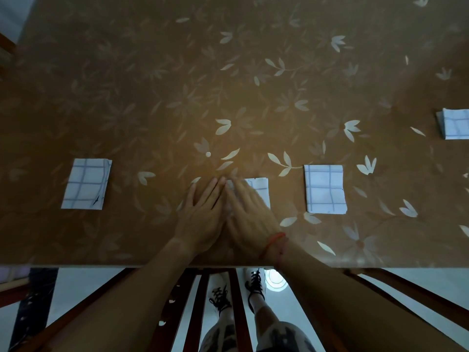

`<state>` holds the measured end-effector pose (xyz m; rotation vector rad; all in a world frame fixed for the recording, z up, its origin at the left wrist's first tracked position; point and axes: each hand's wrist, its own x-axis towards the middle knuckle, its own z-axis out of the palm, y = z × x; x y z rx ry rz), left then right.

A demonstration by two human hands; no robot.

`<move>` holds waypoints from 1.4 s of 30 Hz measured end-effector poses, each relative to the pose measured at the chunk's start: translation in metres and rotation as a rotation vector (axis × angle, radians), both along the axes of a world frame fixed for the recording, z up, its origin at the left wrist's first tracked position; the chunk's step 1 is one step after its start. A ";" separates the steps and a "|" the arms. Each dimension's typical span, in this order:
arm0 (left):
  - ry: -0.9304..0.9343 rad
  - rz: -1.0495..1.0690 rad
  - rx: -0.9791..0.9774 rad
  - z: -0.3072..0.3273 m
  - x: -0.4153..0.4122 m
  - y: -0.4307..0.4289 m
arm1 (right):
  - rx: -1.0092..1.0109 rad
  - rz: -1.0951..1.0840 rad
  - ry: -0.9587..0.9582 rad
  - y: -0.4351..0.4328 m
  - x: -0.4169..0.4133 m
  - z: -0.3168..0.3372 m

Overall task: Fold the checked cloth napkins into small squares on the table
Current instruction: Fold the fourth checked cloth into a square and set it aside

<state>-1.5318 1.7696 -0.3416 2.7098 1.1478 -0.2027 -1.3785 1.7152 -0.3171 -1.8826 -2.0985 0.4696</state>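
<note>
Several white napkins with blue checks lie folded into small squares on the brown flowered table (228, 85). One napkin (86, 184) lies at the left, one (325, 189) right of centre, one (454, 123) at the far right edge. A fourth folded napkin (261, 189) sits near the front middle, mostly covered by my hands. My right hand (250, 214), with a red string at the wrist, presses flat on it with straight fingers. My left hand (203, 212) lies flat beside it, fingertips meeting the right hand's at the napkin's left edge.
The table's front edge (152, 266) runs across just behind my wrists. Below it show a dark wooden chair's slats (200, 308), a pale floor and my legs in laced shoes. Another chair's wood (7, 47) shows at the far left.
</note>
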 end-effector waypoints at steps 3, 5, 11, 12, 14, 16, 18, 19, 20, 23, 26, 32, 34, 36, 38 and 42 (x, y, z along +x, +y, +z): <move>0.017 -0.047 0.017 0.000 -0.001 0.002 | -0.087 0.097 -0.123 -0.004 -0.004 -0.017; 0.027 -0.042 0.017 0.001 -0.001 0.002 | -0.132 0.114 -0.176 -0.005 -0.003 -0.024; 0.035 -0.006 0.015 0.000 0.001 0.002 | -0.202 0.115 -0.275 -0.004 0.001 -0.023; 0.038 -0.005 0.015 0.001 0.001 0.002 | -0.207 0.109 -0.288 -0.005 0.005 -0.021; 0.039 0.000 0.012 0.000 0.001 0.002 | -0.226 0.083 -0.316 -0.008 0.019 -0.019; 0.039 0.011 0.007 0.001 0.002 0.001 | -0.250 0.048 -0.355 -0.011 0.034 -0.015; 0.037 0.018 0.006 0.004 0.003 0.000 | -0.261 0.025 -0.384 -0.013 0.046 -0.012; 0.033 0.021 0.003 0.005 0.003 0.001 | -0.265 0.021 -0.393 -0.013 0.048 -0.011; 0.037 0.021 -0.002 0.006 0.003 0.001 | -0.269 0.020 -0.400 -0.013 0.049 -0.010; 0.064 0.022 -0.017 0.008 0.005 0.001 | -0.279 0.000 -0.398 -0.014 0.046 -0.011; 0.037 0.070 -0.033 0.010 0.008 0.000 | -0.284 -0.021 -0.391 -0.014 0.044 -0.010; -0.181 0.190 -0.044 0.028 0.026 0.008 | -0.319 -0.028 -0.355 -0.010 0.044 -0.005; -0.199 0.226 -0.097 0.035 0.033 0.014 | -0.324 -0.020 -0.351 -0.008 0.046 -0.002; -0.200 0.280 -0.133 0.041 0.041 0.020 | -0.331 -0.002 -0.339 -0.004 0.048 0.004; -0.193 0.381 -0.191 0.043 0.048 0.024 | -0.332 0.029 -0.330 0.000 0.051 0.010; -0.210 0.546 -0.290 0.041 0.059 0.031 | -0.353 0.031 -0.308 0.009 0.055 0.024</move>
